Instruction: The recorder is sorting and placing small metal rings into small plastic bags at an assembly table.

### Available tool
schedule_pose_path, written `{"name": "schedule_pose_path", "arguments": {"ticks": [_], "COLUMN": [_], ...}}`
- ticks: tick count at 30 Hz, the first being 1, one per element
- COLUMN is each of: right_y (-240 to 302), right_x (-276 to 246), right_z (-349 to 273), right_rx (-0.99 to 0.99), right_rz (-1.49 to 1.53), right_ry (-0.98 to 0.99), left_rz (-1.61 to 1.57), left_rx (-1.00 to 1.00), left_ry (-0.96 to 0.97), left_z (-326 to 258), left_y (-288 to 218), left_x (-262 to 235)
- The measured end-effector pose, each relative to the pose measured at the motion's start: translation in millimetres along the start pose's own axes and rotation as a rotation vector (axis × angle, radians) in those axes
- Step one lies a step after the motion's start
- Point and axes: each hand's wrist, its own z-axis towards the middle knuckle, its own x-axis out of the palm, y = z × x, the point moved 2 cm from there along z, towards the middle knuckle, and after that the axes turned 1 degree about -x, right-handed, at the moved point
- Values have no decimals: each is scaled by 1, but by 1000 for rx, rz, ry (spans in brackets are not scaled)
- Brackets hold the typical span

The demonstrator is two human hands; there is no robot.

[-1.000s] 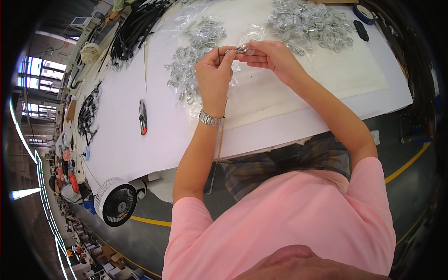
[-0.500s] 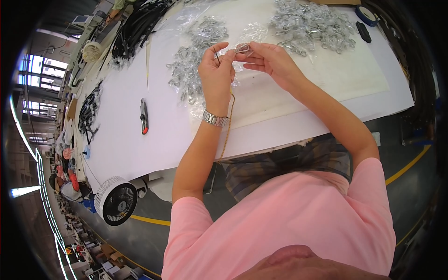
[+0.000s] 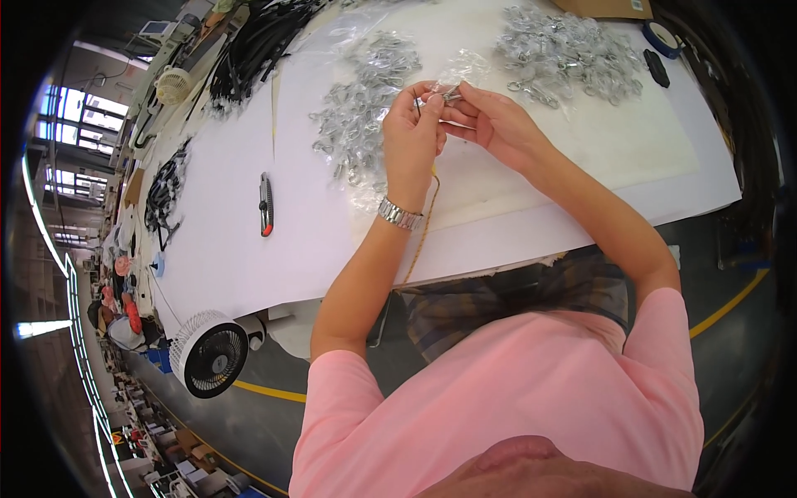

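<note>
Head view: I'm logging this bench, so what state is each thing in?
Left hand, pinching
Right hand, pinching
Small metal piece, held between both hands
Thin dark item, in left hand
Wristwatch, worn on left wrist
Utility knife, lying down, blade unclear
White fan, running or stopped: unclear
Silver pieces, in two heaps

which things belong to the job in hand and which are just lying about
Probably the job:
shiny piece held by left hand and right hand
thin dark item
left heap
right heap of shiny pieces

Probably lying about:
utility knife
blue roll
black object
</note>
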Motion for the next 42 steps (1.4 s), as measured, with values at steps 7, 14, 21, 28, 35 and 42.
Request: {"name": "schedule_pose_path", "arguments": {"ticks": [7,14,21,28,35,42], "right_y": [-4,3,22,22,27,24], "right_x": [-9,7,4,7,24,21], "right_z": [5,5,-13,-10,-17,-21], "right_rx": [18,79,132,430,89,-111], "right_rz": [-64,-198,-170,-280,-833,-1097], "right_ry": [0,65,152,206,-4,-64], "left_rz": [-14,18,-169,19,369,129], "left_rx": [-38,-141,-262,-117,202,-1], "left_ry": [42,232,169,210,16,34], "left_z": [3,5,13,15,13,12], "left_y": [0,-13,-10,0,4,-1], "left_x": [4,-14,-24,-26,-19,-16]}}
